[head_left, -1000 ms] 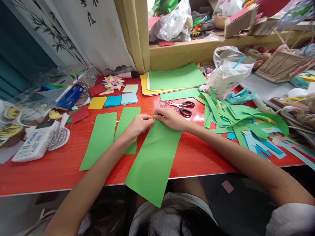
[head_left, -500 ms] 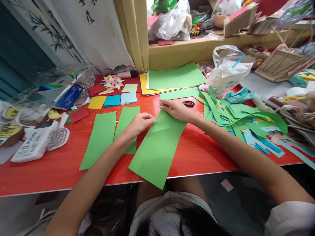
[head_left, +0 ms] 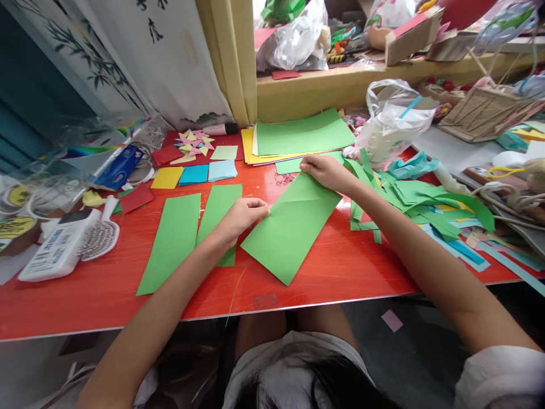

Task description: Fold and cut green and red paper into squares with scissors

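A green sheet of paper point(head_left: 293, 233) with a faint crease near its top lies at a slant in front of me. My right hand point(head_left: 324, 172) pinches its upper corner between thumb and fingers. At the sheet's left edge, my left hand point(head_left: 246, 217) has its thumb and fingertips closed on the rim. Left of it lie two more green pieces: a wide one point(head_left: 172, 241) and a narrower one point(head_left: 221, 210), partly behind my left wrist. A thin green sliver point(head_left: 235, 292) hangs over the table's front edge.
A heap of green and blue paper offcuts point(head_left: 426, 204) covers the right side. Stacked coloured sheets point(head_left: 304, 133) lie at the back, near small paper squares point(head_left: 193, 175) and folded paper stars point(head_left: 196, 142). A hairbrush point(head_left: 100, 238) and white bottle point(head_left: 59, 244) lie left.
My right hand has moved up and to the right, drawing the green sheet fully onto the table. The scissors are now hidden behind that hand and arm. My left hand has barely moved.
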Demonstrator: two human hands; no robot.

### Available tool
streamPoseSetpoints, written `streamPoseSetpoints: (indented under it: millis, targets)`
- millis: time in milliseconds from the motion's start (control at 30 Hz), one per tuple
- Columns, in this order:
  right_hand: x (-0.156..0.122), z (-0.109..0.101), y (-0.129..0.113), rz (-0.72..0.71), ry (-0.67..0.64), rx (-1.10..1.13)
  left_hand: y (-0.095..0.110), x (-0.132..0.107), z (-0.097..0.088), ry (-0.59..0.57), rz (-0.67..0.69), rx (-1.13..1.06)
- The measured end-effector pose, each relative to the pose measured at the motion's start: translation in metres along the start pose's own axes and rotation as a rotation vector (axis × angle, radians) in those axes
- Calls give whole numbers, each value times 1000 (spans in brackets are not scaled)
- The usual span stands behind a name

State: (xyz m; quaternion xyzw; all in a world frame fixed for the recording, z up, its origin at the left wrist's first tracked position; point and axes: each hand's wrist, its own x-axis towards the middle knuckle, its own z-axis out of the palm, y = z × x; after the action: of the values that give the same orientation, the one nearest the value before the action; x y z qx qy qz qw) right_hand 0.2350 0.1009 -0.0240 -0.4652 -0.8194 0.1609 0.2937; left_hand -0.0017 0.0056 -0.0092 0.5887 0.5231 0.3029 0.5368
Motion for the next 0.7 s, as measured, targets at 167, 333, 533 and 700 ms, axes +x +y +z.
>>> streamPoseSetpoints:
  millis: [167,333,533,700]
  targets:
    - [0,-10,16,93,38,-62,1,0,-1,1,-1,17]
    - [-1,-18,42,114,105,-118,3,-1,-2,-16,16,37]
    - [-1,-15,57,121,112,-117,6,-3,-6,-53,91,-43]
    - [-1,-9,57,144,105,-116,7,-7,-11,-69,228,-180]
